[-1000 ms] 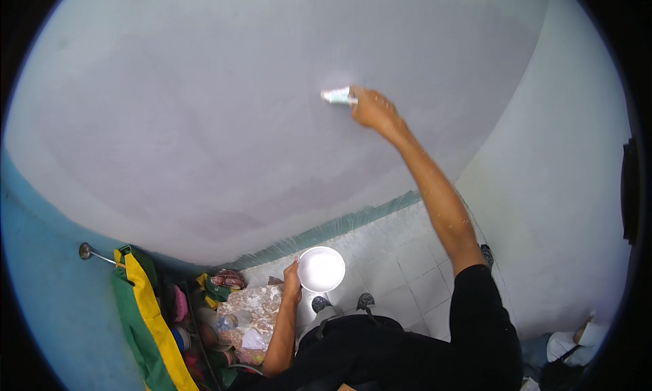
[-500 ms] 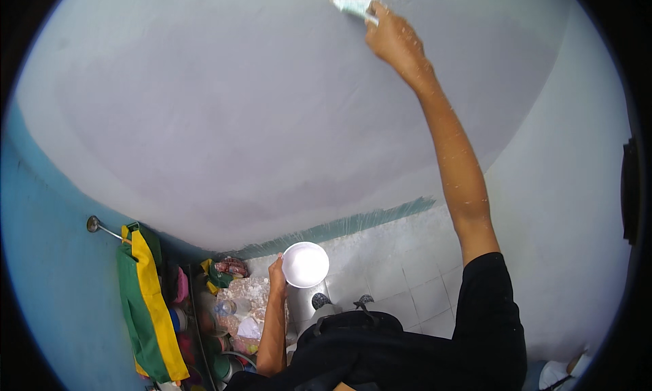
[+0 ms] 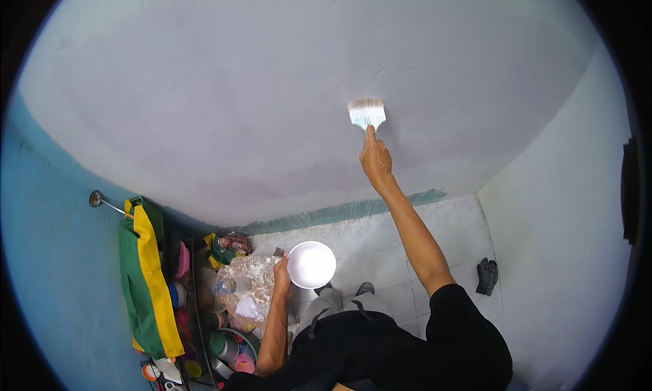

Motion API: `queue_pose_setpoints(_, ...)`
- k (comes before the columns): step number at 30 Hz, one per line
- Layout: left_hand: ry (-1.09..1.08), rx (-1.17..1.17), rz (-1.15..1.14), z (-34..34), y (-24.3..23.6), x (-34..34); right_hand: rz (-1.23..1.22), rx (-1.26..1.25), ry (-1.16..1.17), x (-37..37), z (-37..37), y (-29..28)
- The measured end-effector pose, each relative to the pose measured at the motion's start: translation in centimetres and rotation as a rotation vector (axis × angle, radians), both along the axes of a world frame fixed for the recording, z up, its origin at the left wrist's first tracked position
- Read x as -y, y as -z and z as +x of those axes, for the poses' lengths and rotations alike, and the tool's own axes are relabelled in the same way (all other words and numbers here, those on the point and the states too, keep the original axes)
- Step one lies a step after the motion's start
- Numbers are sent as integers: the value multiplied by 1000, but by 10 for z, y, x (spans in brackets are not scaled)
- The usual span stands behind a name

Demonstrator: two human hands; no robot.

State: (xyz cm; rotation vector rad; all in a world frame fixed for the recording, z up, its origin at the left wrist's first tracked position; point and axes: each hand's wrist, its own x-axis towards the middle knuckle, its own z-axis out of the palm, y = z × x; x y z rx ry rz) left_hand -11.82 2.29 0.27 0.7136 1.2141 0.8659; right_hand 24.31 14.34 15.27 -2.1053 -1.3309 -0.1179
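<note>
My right hand [image 3: 377, 159] grips the handle of a wide flat paintbrush [image 3: 367, 113], its bristles pointing up against the pale lilac wall [image 3: 238, 99]. White paint coats the brush, and small white specks dot my hand and forearm. Low down near my waist, my left hand [image 3: 281, 274] holds a round white bowl [image 3: 312, 265] by its left side. Whitish liquid or a white inside shows in the bowl; which of the two I cannot tell.
A teal strip [image 3: 339, 213] runs along the wall's foot above grey floor tiles [image 3: 387, 303]. At left, a green and yellow cloth [image 3: 146, 282] hangs beside a crowded rack [image 3: 197, 303]. A paint-spattered sheet [image 3: 258, 275] lies near it. A dark object [image 3: 486, 276] rests by the right wall.
My right hand has brought the brush down the wall from near the top, its bristles now turned upward. The bowl in my left hand has shifted slightly right.
</note>
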Motion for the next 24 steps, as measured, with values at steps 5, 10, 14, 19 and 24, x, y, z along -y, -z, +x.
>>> queue_pose_setpoints(5, 37, -48, 1, -1, -3, 2, -174, -158, -3, 15, -3, 46)
queue_pose_setpoints(10, 26, 16, -9, -7, 4, -6, -163, -91, -128, 16, 6, 24)
queue_pose_setpoints(14, 12, 32, 3, -8, 6, -14, -187, 4, -224, -7, 17, -56)
queue_pose_setpoints(19, 45, 90, -46, -8, -4, -27, -181, 96, -200, -15, 6, -180)
queue_pose_setpoints(24, 83, 84, -9, -6, -16, -47, -257, 210, -78, -2, -9, -292)
